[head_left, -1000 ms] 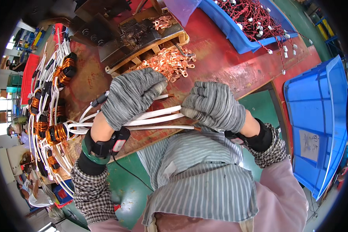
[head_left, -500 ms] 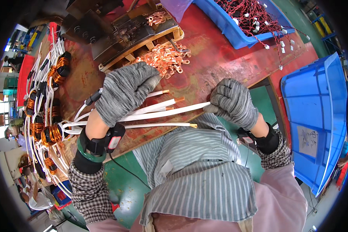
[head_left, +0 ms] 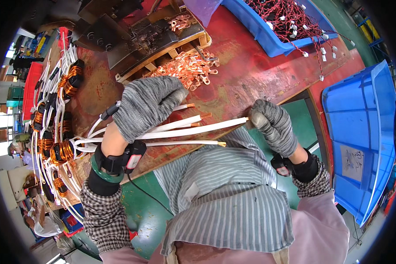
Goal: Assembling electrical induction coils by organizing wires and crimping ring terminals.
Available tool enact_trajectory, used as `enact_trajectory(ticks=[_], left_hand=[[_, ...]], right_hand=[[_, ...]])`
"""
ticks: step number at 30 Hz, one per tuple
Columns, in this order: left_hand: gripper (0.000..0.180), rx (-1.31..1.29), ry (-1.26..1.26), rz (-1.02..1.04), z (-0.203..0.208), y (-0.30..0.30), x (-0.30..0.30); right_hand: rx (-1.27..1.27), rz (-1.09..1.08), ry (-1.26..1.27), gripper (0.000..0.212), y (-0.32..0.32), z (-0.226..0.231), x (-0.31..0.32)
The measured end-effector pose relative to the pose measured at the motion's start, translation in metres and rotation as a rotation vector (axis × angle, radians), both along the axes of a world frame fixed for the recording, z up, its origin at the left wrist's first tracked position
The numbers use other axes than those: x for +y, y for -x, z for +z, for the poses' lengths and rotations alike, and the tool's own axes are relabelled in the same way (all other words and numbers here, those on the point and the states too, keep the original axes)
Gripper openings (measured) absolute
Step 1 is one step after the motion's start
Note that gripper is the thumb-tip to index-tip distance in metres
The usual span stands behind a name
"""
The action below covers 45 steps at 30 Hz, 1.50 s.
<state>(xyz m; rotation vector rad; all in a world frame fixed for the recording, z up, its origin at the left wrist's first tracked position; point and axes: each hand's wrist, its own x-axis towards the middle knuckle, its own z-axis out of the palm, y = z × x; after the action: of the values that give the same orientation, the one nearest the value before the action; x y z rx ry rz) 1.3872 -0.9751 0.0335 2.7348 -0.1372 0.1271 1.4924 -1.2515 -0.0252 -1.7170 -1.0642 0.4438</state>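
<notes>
My left hand, in a grey knit glove, is closed over a bundle of white cables that run out to its right with bared copper ends. My right hand, gloved alike, has its fingers curled together right beside the tip of the longest white cable. A little copper shows at that tip, against the glove. Whatever lies inside the right fingers is hidden. To the left, the cables lead back to copper-wound coils on the table.
Copper lugs lie heaped beside a dark metal machine on the red table. A blue bin of red-black wires with white connectors stands far right. Another blue bin is at the right, beyond the table edge.
My right hand has shifted slightly right and down, off the cable's end, whose copper tip now shows. My left hand stays over the cables.
</notes>
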Motion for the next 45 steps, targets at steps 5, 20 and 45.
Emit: enact_trajectory(ticks=[5, 20, 45], left_hand=[[0.027, 0.307, 0.265, -0.044, 0.006, -0.012, 0.003], [0.034, 0.127, -0.084, 0.017, 0.011, 0.015, 0.004], [0.023, -0.592, -0.435, 0.498, 0.045, 0.133, -0.011]], right_hand=[[0.145, 0.002, -0.039, 0.029, 0.006, 0.006, 0.000], [-0.050, 0.337, 0.088, 0.017, -0.009, 0.018, -0.008], [-0.946, 0.465, 0.101, 0.066, 0.032, 0.036, 0.142]])
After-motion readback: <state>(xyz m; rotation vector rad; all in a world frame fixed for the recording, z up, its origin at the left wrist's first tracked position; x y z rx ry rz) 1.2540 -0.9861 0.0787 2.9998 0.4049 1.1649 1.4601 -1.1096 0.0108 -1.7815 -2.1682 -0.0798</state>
